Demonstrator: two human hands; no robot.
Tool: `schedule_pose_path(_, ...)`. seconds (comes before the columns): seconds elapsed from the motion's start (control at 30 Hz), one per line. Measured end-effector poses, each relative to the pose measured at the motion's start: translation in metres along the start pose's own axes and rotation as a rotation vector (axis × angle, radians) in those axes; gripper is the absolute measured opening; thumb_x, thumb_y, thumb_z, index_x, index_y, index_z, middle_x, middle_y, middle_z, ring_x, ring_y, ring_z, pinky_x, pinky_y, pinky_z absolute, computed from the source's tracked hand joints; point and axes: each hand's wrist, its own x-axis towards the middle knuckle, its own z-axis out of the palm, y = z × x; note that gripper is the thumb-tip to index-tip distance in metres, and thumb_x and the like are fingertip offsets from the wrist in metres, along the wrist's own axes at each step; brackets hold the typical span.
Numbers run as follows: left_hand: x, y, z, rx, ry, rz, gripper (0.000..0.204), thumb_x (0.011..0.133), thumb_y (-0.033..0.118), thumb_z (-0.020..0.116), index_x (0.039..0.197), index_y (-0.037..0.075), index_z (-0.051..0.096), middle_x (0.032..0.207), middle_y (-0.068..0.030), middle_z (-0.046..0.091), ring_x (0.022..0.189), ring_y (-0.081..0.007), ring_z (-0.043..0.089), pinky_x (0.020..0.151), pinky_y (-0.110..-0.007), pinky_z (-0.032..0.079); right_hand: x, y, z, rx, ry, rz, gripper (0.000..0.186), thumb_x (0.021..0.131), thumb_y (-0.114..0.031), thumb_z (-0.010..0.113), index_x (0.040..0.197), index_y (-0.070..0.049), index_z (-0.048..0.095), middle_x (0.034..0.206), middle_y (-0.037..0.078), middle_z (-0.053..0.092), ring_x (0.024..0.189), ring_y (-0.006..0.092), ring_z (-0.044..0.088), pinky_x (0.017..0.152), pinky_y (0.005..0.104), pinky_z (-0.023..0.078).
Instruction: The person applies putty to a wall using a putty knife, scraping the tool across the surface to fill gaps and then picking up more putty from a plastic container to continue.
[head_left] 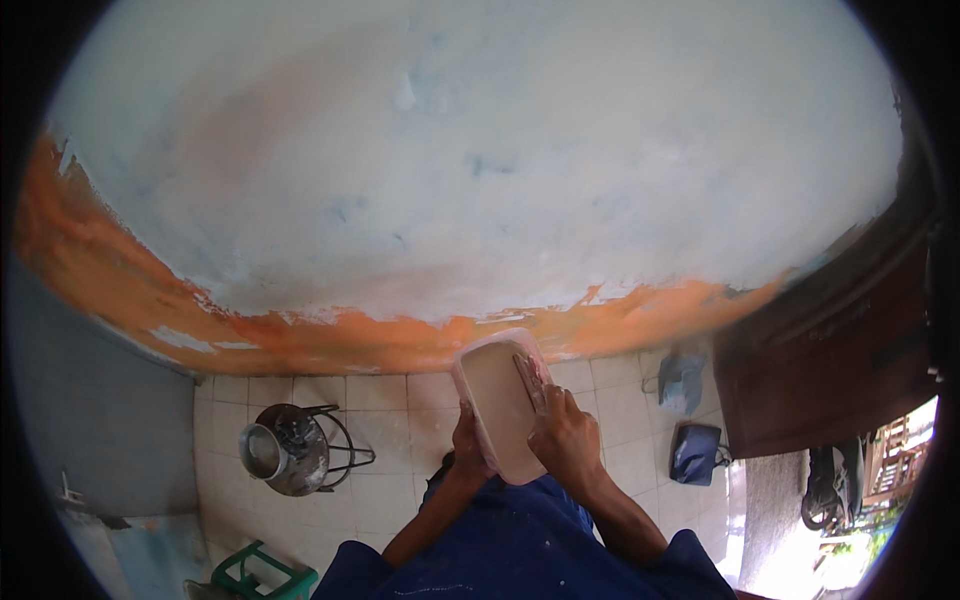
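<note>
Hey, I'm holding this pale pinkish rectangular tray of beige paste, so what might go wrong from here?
The pale pinkish rectangular tray could tip, since the left hand holds its side, and smooth beige paste might spill onto the pale tiled floor.

Paste might drip from the flat brownish-grey scraper in the right hand.

The round silver metal pot seems near the dark round stool's edge; a bump could topple it.

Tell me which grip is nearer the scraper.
Right. The right grip holds the scraper; the left grip is off to its left, at the tray's left side.
</note>
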Motion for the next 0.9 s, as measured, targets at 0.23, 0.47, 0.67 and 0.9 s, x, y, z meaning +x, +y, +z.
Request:
schedule_pose_path(0.23,0.013,-0.02,0.01,0.142,0.08,0.043,0.055,0.093,0.045,0.038,0.133,0.008,0.034,0.124,-0.0134,0.049,0.112,-0.028,0.05,0.095,-0.043,0.042,0.011,0.025,-0.004,0.146,0.055,-0.086,0.042,0.062,-0.001,0.06,0.103,0.003,0.05,0.085,0.022,0.059,0.07,0.0409,0.06,0.058,0.0463,0.05)
schedule_pose_path(0.47,0.015,-0.028,0.006,0.115,0.043,0.032,0.055,0.094,0.045,0.036,0.134,0.008,0.033,0.125,-0.0128,0.049,0.113,-0.0277,0.049,0.097,-0.043,0.04,0.017,0.033,-0.008,0.281,0.121,-0.188,0.031,0.066,0.003,0.054,0.097,0.002,0.052,0.077,0.023,0.059,0.065,0.0421,0.059,0.055,0.0456,0.049)
schedule_pose_path(0.67,0.017,-0.034,0.025,0.205,0.141,0.077,0.052,0.095,0.045,0.031,0.132,0.008,0.037,0.121,-0.0105,0.051,0.11,-0.0241,0.051,0.096,-0.041,0.041,0.012,0.041,-0.006,0.302,0.036,-0.191,0.035,0.062,0.002,0.057,0.097,0.002,0.053,0.078,0.024,0.059,0.067,0.0416,0.059,0.056,0.0461,0.049)
schedule_pose_path(0.9,0.021,-0.042,0.02,0.068,0.11,0.049,0.054,0.095,0.046,0.03,0.133,0.008,0.036,0.126,-0.0118,0.048,0.115,-0.0281,0.048,0.099,-0.044,0.039,0.01,0.043,-0.021,0.396,0.069,-0.216,0.033,0.061,0.003,0.06,0.093,0.004,0.055,0.072,0.022,0.059,0.059,0.0371,0.06,0.052,0.04,0.048)
